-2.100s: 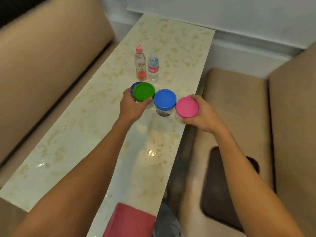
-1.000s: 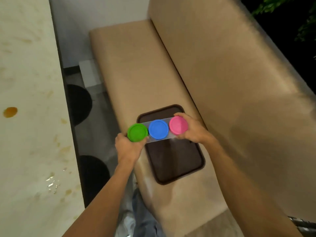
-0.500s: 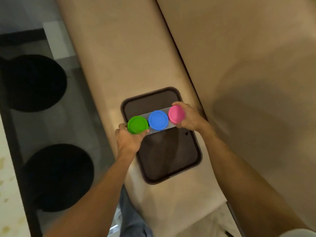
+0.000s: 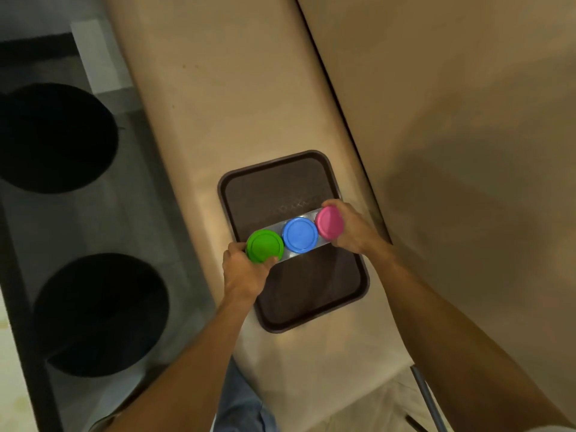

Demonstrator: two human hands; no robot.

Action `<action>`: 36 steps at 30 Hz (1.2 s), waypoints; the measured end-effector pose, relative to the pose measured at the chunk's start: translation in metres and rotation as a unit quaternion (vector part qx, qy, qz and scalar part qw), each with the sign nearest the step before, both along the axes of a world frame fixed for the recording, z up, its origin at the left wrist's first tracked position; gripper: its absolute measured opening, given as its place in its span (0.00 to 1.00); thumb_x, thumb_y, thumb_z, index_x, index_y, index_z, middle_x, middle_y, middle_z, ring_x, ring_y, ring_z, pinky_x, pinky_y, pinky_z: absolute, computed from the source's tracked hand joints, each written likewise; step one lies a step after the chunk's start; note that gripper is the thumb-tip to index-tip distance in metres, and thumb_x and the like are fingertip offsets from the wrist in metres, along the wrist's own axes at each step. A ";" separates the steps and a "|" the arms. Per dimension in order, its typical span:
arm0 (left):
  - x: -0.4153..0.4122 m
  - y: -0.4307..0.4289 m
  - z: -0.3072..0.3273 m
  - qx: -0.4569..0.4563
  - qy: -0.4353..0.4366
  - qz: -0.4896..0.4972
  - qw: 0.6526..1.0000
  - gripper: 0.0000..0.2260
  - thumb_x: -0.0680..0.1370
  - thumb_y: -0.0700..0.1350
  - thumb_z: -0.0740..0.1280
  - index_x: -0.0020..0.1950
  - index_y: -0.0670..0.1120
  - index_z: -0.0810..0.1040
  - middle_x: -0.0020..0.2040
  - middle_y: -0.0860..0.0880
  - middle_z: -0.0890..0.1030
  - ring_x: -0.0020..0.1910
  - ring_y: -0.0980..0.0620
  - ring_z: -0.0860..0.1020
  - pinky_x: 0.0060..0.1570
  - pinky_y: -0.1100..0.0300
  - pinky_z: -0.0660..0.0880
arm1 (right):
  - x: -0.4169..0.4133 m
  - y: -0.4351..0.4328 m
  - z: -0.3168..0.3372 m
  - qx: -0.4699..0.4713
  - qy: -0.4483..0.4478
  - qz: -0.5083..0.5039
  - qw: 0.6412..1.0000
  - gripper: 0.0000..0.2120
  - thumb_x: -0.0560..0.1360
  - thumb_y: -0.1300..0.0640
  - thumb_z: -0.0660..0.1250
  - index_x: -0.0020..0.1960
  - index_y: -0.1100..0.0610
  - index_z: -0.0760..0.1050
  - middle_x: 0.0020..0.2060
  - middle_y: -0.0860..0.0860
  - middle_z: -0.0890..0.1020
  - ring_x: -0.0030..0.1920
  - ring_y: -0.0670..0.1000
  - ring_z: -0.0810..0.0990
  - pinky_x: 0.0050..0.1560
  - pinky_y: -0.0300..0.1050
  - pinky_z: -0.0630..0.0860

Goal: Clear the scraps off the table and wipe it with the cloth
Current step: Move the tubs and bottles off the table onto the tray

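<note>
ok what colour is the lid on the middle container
Blue: the middle lid sits between the green lid and the pink lid, clearest in the head view.

prob. a diner/cafe booth: padded tan bench seat (image 4: 237, 98) w/ brown serving tray (image 4: 280, 188).

The three round plastic lids, green (image 4: 265, 246), blue (image 4: 300, 235) and pink (image 4: 328, 222), look smooth with a slight sheen. The dark brown rectangular plastic tray (image 4: 311, 294) appears matt and finely textured. The beige upholstered bench seat (image 4: 237, 98) looks smooth and matt.
</note>
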State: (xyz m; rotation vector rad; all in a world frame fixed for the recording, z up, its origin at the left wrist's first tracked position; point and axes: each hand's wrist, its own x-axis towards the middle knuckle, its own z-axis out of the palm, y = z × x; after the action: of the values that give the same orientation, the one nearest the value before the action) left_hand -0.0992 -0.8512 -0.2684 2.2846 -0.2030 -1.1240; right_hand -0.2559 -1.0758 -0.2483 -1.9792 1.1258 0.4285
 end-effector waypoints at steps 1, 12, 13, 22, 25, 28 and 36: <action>0.000 0.002 0.000 0.005 0.005 -0.010 1.000 0.33 0.67 0.52 0.85 0.65 0.44 0.75 0.60 0.43 0.80 0.58 0.43 0.80 0.59 0.49 0.79 | -0.001 0.001 -0.001 -0.002 0.005 0.000 1.000 0.45 0.66 0.66 0.82 0.76 0.48 0.64 0.71 0.52 0.69 0.70 0.55 0.71 0.57 0.45 0.72; 0.018 0.024 0.052 0.070 0.084 -0.153 0.982 0.14 0.80 0.51 0.72 0.61 0.45 0.79 0.58 0.43 0.86 0.65 0.43 0.80 0.60 0.57 0.75 | -0.010 0.016 0.030 -0.005 0.110 0.024 0.994 0.59 0.65 0.64 0.83 0.84 0.46 0.50 0.80 0.54 0.61 0.78 0.62 0.61 0.75 0.62 0.65; 0.020 0.028 0.062 0.070 0.086 -0.148 0.983 0.10 0.80 0.51 0.71 0.55 0.46 0.80 0.56 0.43 0.86 0.64 0.43 0.81 0.60 0.56 0.76 | -0.010 0.018 0.036 -0.012 0.108 0.022 0.994 0.59 0.65 0.63 0.83 0.84 0.47 0.49 0.80 0.54 0.60 0.79 0.62 0.60 0.76 0.62 0.63; 0.047 0.083 0.178 0.030 0.057 -0.087 0.994 0.14 0.81 0.50 0.70 0.65 0.49 0.80 0.50 0.50 0.83 0.51 0.51 0.79 0.51 0.64 0.71 | 0.015 0.055 0.130 -0.023 0.051 -0.038 0.998 0.42 0.73 0.62 0.73 0.83 0.57 0.58 0.78 0.59 0.68 0.76 0.61 0.69 0.76 0.53 0.68; 0.065 0.106 0.222 -0.025 0.034 -0.066 0.997 0.15 0.82 0.50 0.69 0.68 0.47 0.79 0.58 0.49 0.83 0.61 0.48 0.80 0.63 0.58 0.75 | 0.028 0.060 0.161 -0.018 0.017 -0.039 0.999 0.40 0.71 0.57 0.71 0.81 0.56 0.61 0.72 0.58 0.75 0.72 0.58 0.75 0.74 0.53 0.71; 0.082 0.131 0.261 -0.089 0.004 -0.010 0.996 0.10 0.82 0.49 0.70 0.63 0.50 0.80 0.56 0.50 0.84 0.58 0.48 0.82 0.59 0.56 0.77 | 0.055 0.078 0.208 -0.044 -0.018 -0.029 0.998 0.31 0.77 0.60 0.72 0.78 0.55 0.67 0.64 0.54 0.79 0.64 0.55 0.79 0.68 0.50 0.73; 0.133 0.202 0.353 -0.160 -0.108 0.082 0.978 0.12 0.84 0.50 0.67 0.67 0.51 0.78 0.59 0.52 0.80 0.59 0.49 0.81 0.59 0.56 0.77 | 0.156 0.155 0.311 -0.048 -0.154 0.071 0.984 0.24 0.78 0.64 0.70 0.73 0.55 0.72 0.59 0.55 0.80 0.50 0.51 0.80 0.52 0.45 0.78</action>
State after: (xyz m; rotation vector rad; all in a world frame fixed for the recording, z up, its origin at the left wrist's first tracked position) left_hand 0.0336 -0.6492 0.0842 2.0872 -0.2547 -0.7023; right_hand -0.0998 -0.9206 0.0632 -2.1295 0.8277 0.1334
